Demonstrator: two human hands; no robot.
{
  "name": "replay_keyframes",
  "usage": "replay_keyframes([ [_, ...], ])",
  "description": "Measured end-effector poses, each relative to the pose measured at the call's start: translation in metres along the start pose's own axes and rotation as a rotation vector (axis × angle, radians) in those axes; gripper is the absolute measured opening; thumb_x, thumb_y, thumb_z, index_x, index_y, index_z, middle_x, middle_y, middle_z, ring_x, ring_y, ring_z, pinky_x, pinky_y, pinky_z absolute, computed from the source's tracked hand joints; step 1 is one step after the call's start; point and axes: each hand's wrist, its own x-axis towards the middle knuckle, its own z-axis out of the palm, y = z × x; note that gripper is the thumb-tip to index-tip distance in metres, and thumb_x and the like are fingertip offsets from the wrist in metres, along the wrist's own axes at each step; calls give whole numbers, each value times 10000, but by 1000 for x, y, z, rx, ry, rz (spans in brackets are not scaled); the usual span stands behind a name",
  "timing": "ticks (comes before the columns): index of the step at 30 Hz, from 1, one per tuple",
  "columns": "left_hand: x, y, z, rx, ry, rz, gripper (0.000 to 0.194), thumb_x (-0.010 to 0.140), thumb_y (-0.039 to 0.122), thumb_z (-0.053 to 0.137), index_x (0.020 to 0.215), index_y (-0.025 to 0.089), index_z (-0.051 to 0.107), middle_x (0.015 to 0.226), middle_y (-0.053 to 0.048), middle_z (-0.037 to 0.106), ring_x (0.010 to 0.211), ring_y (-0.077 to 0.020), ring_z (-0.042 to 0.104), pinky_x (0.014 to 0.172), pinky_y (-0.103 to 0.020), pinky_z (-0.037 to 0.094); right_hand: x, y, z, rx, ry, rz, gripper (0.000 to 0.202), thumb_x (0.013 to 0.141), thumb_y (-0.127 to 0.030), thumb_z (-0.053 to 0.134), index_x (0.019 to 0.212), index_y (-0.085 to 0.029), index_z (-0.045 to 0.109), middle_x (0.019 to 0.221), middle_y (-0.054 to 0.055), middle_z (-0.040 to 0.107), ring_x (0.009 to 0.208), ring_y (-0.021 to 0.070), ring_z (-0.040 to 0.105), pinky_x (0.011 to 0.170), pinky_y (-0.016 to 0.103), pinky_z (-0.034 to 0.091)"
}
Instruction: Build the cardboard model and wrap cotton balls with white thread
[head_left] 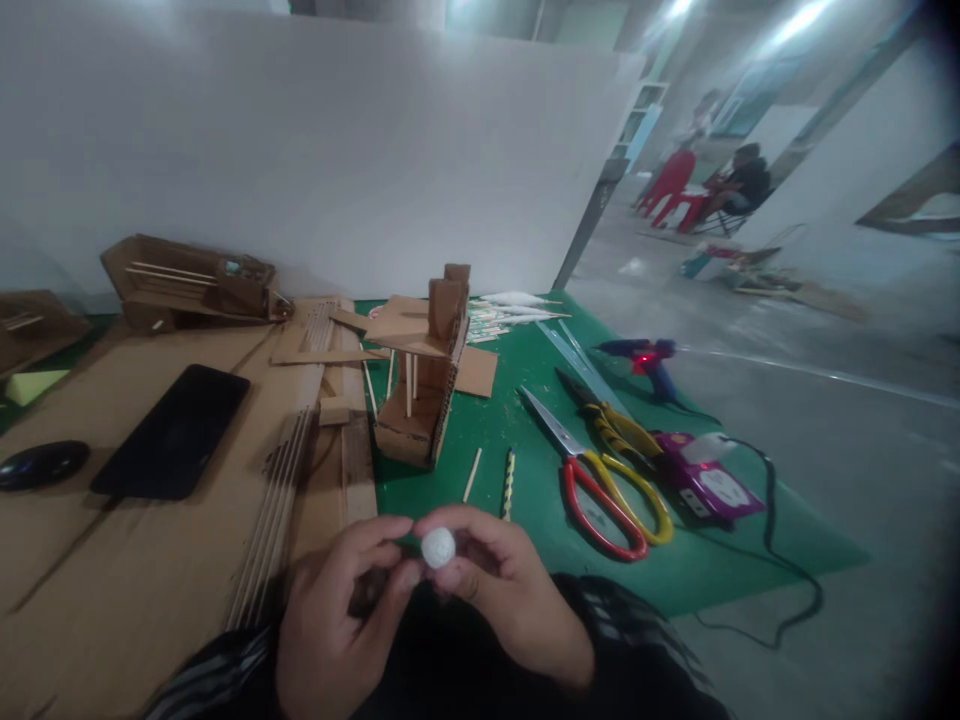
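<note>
Low in the head view, close to my body, my right hand (502, 580) pinches a small round white ball (438, 548) between thumb and fingertips. The ball looks like foam or wadding. My left hand (352, 590) is just left of it, fingers curved, with a gap between thumb and forefinger; I cannot tell if its tips touch the ball. Beyond my hands a short wooden stick (472, 475) and a yellow-and-black pencil-like stick (508, 484) lie on the green mat (480, 425). Behind them stands a cardboard model (420, 385) with thin sticks as posts.
Scissors (600, 490), pliers (607, 415), a purple power strip (705, 485) with cable and a glue gun (645, 360) lie right. A phone (176, 430), mouse (43, 465) and another cardboard model (195, 285) are left. A white panel (315, 150) stands behind.
</note>
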Motion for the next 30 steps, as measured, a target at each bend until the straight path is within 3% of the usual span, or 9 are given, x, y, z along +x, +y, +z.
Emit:
replay_keyframes([
  [6, 9, 1, -4, 32, 18, 89, 176, 879, 195, 587, 1050, 234, 591, 924, -38, 703, 809, -177, 691, 671, -266, 568, -2, -1, 2, -371, 149, -260, 212, 866, -252, 695, 1077, -280, 707, 942, 14, 666, 844, 154, 596, 771, 254, 470],
  [10, 12, 3, -8, 6, 14, 199, 130, 863, 141, 592, 955, 233, 591, 972, -45, 649, 936, -193, 639, 788, -303, 536, -3, 5, 0, -528, 159, -356, 260, 873, -221, 692, 1120, -299, 680, 929, 9, 673, 833, 156, 610, 771, 258, 471],
  [13, 13, 5, -9, -24, -14, 234, 156, 838, 127, 639, 941, 233, 591, 964, -37, 637, 924, -189, 624, 787, -299, 525, -3, 10, -1, -603, 151, -403, 275, 880, -204, 682, 1141, -293, 668, 926, 14, 673, 818, 155, 620, 752, 257, 476],
  [23, 14, 11, -6, -90, -50, 182, 146, 865, 75, 586, 867, 221, 583, 883, -16, 620, 875, -167, 594, 759, -288, 483, -1, 13, 0, -797, 147, -571, 259, 895, -181, 642, 1149, -231, 629, 885, 29, 676, 770, 159, 623, 694, 255, 494],
  [30, 13, 9, -2, 44, 17, 194, 164, 858, 83, 617, 910, 239, 615, 1010, -11, 593, 981, -150, 577, 895, -269, 426, 2, 15, -1, -899, 204, -609, 224, 882, -154, 647, 1104, -185, 639, 864, 36, 686, 751, 157, 628, 696, 244, 510],
])
